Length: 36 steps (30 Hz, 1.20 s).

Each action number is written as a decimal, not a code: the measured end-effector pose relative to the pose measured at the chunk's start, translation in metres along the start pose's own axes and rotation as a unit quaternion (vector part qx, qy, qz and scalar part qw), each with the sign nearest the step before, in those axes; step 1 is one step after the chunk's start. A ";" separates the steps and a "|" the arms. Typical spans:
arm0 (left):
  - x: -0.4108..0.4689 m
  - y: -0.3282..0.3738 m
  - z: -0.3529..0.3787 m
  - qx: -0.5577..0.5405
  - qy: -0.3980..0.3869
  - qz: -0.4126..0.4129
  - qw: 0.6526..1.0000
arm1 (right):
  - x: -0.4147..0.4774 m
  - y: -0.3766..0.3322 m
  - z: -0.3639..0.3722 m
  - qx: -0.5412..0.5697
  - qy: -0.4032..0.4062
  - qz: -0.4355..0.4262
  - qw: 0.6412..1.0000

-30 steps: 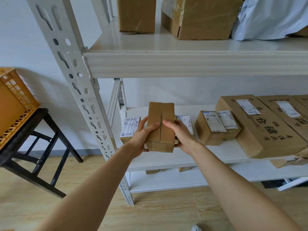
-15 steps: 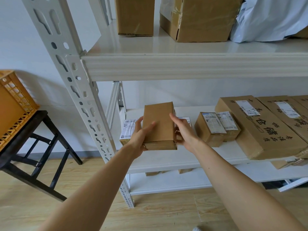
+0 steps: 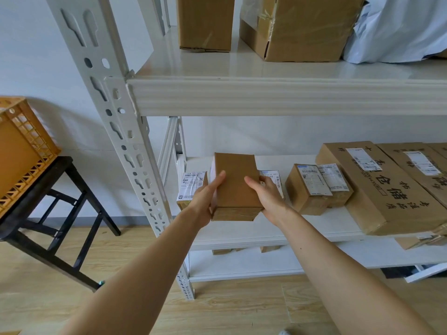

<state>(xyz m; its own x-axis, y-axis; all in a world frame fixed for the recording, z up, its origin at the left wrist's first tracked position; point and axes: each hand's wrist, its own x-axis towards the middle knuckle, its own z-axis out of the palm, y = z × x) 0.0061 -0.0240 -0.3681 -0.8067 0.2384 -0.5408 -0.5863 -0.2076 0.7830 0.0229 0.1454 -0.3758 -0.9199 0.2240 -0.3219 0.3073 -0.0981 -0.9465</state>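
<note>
Both left hand (image 3: 205, 201) and right hand (image 3: 268, 199) clasp the small cardboard box (image 3: 235, 182) between them, thumbs on top; it seems stiff and light.

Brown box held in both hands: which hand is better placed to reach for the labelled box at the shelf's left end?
Probably left. The left hand grips the brown box beside that labelled box; the right hand holds its far side.

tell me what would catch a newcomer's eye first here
The plain cardboard box at centre draws the eye first, gripped by the left hand and right hand in front of the lower shelf. Next come the orange crate on a black stand at far left, and the long labelled carton lying on that shelf at right.
</note>
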 end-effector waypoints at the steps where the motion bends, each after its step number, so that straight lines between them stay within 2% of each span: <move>1: 0.002 0.000 -0.001 -0.025 0.009 -0.009 1.000 | 0.001 0.000 0.000 -0.020 0.008 -0.008 1.000; 4: 0.007 -0.001 -0.007 -0.053 0.018 0.000 0.998 | 0.001 -0.001 -0.003 -0.061 0.013 -0.015 0.998; 6: 0.007 -0.002 -0.009 -0.046 -0.003 0.030 0.999 | -0.003 -0.007 -0.005 -0.059 0.007 0.004 0.998; 10: -0.004 -0.003 -0.005 0.056 -0.051 0.076 0.994 | -0.013 -0.015 -0.002 -0.034 -0.042 0.066 0.996; 15: -0.010 -0.001 0.007 0.124 -0.090 0.084 0.985 | -0.019 -0.010 -0.004 -0.029 -0.051 0.063 0.996; 22: -0.009 -0.004 0.016 0.159 -0.016 0.034 0.987 | -0.029 -0.010 -0.006 -0.028 -0.021 0.064 0.997; 27: -0.014 0.002 0.012 0.137 -0.055 0.019 0.989 | -0.028 -0.011 -0.009 0.051 -0.053 0.059 0.996; 31: -0.016 0.009 0.014 0.171 -0.065 0.050 0.982 | -0.032 -0.014 -0.011 0.090 -0.084 0.024 0.992; 34: -0.013 0.014 0.016 0.241 -0.026 0.108 0.964 | -0.034 -0.012 -0.010 0.055 -0.094 0.018 0.994; 36: -0.013 0.015 0.018 0.262 0.002 0.125 0.957 | -0.035 -0.012 -0.007 0.015 -0.067 0.006 0.998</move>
<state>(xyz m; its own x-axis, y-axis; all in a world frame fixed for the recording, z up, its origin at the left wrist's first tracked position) 0.0088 -0.0134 -0.3441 -0.9174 0.2404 -0.3172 -0.2581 0.2473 0.9339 0.0529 0.1460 -0.3539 -0.9412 0.0908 -0.3255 0.3130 -0.1287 -0.9410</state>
